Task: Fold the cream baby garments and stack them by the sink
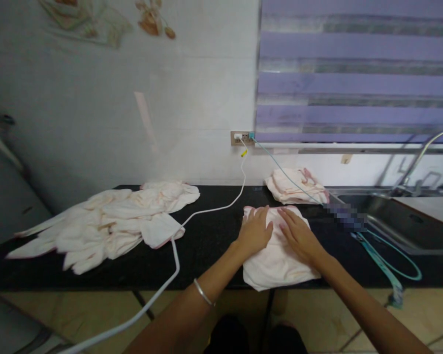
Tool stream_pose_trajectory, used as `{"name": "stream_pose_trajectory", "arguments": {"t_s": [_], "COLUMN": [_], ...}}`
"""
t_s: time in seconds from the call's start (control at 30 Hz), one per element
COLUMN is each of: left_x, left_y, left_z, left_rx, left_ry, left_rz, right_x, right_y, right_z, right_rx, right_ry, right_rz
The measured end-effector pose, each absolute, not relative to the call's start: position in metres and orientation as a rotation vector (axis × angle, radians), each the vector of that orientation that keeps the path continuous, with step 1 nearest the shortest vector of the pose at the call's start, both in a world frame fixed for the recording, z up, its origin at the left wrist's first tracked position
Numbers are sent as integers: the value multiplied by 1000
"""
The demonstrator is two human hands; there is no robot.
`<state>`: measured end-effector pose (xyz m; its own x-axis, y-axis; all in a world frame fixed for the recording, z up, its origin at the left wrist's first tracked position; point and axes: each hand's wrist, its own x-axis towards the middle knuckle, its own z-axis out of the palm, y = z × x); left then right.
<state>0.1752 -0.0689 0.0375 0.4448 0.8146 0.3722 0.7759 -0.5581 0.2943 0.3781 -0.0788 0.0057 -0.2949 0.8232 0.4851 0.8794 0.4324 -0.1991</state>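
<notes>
A white cloth (271, 265) with pinkish edging lies on the black countertop (210, 246), its front edge near the counter's front. My left hand (255, 230) rests on the cloth's upper left part, fingers stretched forward. On its upper right part lies my right hand (299, 233), flat with the fingers extended. Neither hand grips anything. Behind the cloth sits a stack of folded cloths (295, 188). To the left spreads a loose, crumpled heap of similar white cloths (107, 223).
A white cable (214, 209) runs from the wall outlet (242, 138) across the counter and over the heap's right edge. On the right are a blurred-out device (345, 218), a teal lanyard (386, 270) and a metal sink (395, 221) with a faucet (424, 147).
</notes>
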Motion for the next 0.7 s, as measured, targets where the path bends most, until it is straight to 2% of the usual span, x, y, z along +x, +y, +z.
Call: {"name": "stream_pose_trajectory", "arguments": {"t_s": [0.1, 0.2, 0.7], "left_x": [178, 177, 167], "left_y": [-64, -67, -77], "left_z": [8, -9, -3], "left_rx": [2595, 2663, 2605], "left_ry": [1636, 1628, 1529], "left_rz": [624, 646, 703], "right_x": [365, 364, 360], "right_y": [-73, -70, -84], "right_z": [-8, -19, -18], "right_rx": [-1648, -1751, -1774], "right_ry": [-2216, -2260, -2219], "right_rz": [-143, -128, -74]}}
